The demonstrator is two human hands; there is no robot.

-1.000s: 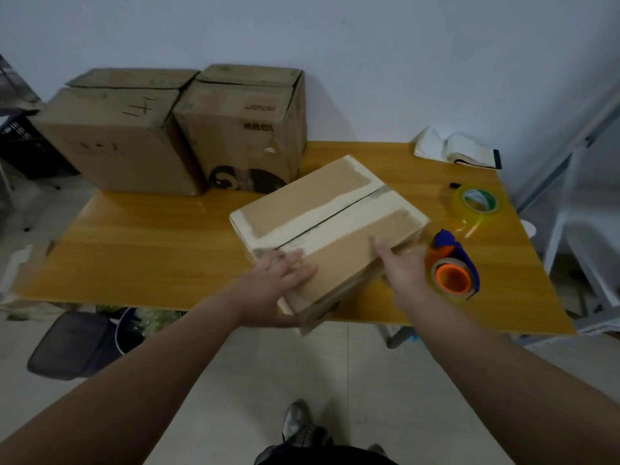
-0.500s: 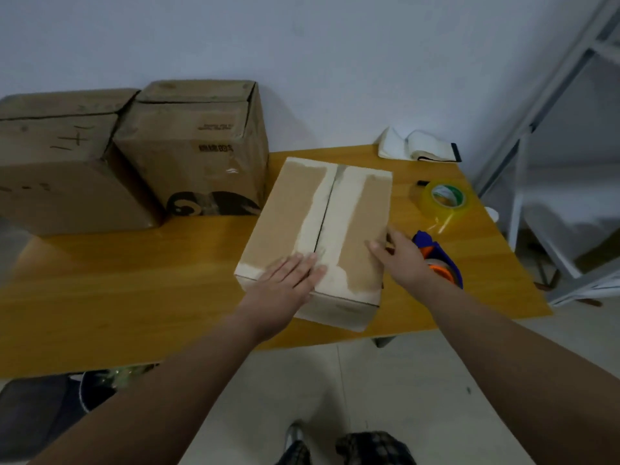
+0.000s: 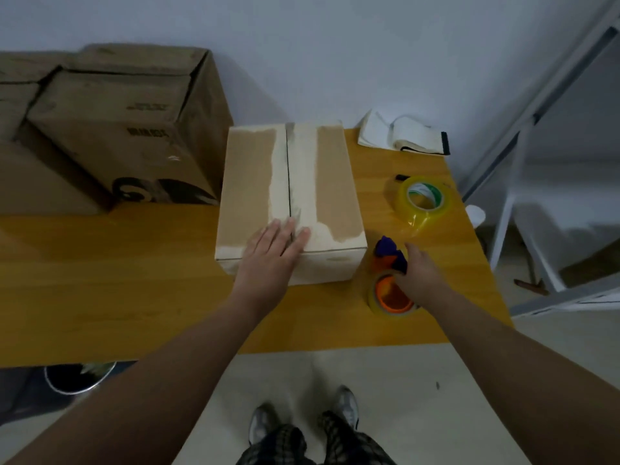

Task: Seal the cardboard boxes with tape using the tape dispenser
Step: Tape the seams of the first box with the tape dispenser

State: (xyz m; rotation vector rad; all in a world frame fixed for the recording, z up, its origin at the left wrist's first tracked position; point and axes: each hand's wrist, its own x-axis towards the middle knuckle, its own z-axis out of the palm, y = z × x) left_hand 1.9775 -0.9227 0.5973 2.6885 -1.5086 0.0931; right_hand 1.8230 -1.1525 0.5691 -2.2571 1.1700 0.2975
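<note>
While two big cardboard boxes (image 3: 110,135) stand at the far left of the tabletop (image 3: 117,280), a smaller cardboard box (image 3: 248,182) sits in the middle, its top seam running between pale strips. The left hand (image 3: 271,253) lies flat on the near end of that seam, fingers straight and slightly spread. Just right of this box lies the tape dispenser (image 3: 391,293), blue with an orange hub. The right hand (image 3: 419,273) touches it, but whether its fingers have closed round it cannot be told. A yellowish tape roll (image 3: 423,200) lies farther back.
</note>
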